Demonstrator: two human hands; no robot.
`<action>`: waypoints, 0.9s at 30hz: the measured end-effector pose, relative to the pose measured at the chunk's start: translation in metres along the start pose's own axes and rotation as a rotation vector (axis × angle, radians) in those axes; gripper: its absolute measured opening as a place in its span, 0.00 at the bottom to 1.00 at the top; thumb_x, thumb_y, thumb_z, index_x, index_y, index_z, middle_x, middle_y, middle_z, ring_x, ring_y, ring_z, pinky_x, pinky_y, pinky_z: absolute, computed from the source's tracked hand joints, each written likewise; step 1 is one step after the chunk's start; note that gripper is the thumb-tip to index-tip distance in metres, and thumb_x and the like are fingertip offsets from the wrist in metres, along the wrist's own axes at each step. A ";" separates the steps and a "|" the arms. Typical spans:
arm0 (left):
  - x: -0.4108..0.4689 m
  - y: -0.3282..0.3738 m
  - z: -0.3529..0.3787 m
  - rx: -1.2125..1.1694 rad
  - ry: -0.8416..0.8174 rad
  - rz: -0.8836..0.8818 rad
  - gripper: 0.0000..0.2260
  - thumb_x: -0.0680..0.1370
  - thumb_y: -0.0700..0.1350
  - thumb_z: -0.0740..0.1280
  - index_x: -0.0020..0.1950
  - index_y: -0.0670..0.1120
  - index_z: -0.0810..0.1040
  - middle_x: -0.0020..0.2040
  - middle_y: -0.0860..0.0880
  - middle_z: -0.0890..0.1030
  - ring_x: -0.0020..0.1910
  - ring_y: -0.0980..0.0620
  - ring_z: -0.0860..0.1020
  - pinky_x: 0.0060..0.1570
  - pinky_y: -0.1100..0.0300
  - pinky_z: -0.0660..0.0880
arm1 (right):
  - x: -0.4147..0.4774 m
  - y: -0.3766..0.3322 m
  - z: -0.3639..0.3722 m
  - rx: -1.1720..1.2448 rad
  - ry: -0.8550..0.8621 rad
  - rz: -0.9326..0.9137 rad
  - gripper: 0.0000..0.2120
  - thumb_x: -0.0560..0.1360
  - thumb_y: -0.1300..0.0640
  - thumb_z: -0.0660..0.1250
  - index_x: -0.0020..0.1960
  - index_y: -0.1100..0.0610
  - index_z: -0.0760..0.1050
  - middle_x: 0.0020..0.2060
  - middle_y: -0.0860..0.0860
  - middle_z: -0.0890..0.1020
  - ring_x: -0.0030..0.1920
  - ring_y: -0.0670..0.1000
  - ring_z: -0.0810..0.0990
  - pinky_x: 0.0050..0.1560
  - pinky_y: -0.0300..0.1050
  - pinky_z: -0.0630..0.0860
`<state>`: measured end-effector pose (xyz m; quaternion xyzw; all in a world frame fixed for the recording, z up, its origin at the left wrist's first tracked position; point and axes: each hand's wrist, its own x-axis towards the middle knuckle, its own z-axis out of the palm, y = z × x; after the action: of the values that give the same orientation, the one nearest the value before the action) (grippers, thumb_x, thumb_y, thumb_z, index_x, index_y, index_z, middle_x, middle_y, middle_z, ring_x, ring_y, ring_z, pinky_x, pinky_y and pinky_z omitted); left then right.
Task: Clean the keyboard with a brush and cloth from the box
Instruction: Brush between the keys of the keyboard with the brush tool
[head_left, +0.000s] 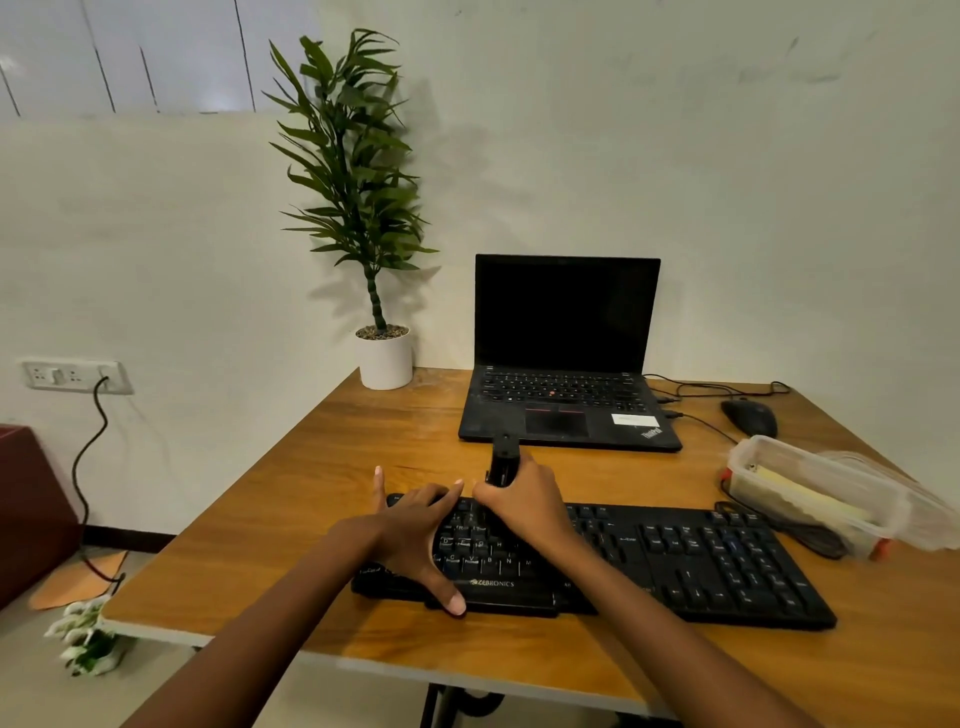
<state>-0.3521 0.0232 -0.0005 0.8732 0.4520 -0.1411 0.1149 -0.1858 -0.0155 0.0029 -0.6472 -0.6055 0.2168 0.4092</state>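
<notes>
Right hand (524, 506) grip closed round black brush (503, 462), working end hidden, over upper-left keys of Zebronics keyboard (727, 561) at table (363, 431) front. Left hand (415, 530) grip open, fingers spread flat on keyboard, likely steadying it. Clear box (810, 493) right.

The black keyboard (675, 561) is pinned flat on the wooden table (322, 467) by the left hand (415, 535), while a black brush (503, 462) is gripped upright over the keys by the right hand (524, 501).

office | laptop (566, 358), mouse (749, 417), keyboard (675, 561) on wooden desk (311, 467)
</notes>
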 end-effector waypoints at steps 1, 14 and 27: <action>0.001 0.000 0.001 0.007 0.004 0.003 0.71 0.39 0.84 0.51 0.74 0.53 0.29 0.78 0.50 0.44 0.77 0.48 0.41 0.55 0.32 0.20 | -0.008 0.003 0.004 -0.009 -0.013 -0.005 0.12 0.67 0.51 0.69 0.47 0.53 0.71 0.37 0.49 0.78 0.37 0.50 0.78 0.38 0.48 0.77; -0.001 0.005 0.000 0.010 0.055 -0.013 0.57 0.65 0.69 0.69 0.75 0.50 0.32 0.78 0.49 0.43 0.77 0.47 0.41 0.58 0.30 0.23 | -0.011 0.008 -0.001 0.020 -0.034 -0.019 0.10 0.67 0.53 0.70 0.41 0.51 0.69 0.35 0.49 0.77 0.37 0.50 0.78 0.39 0.47 0.77; 0.000 0.004 0.001 0.013 0.059 -0.008 0.57 0.66 0.69 0.69 0.75 0.50 0.31 0.78 0.49 0.43 0.77 0.47 0.41 0.58 0.30 0.24 | -0.018 0.003 0.004 0.062 -0.066 -0.026 0.09 0.67 0.54 0.70 0.40 0.51 0.69 0.34 0.48 0.77 0.34 0.48 0.77 0.34 0.43 0.74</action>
<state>-0.3494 0.0206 -0.0007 0.8761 0.4576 -0.1186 0.0951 -0.1905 -0.0316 -0.0058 -0.6188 -0.6200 0.2514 0.4117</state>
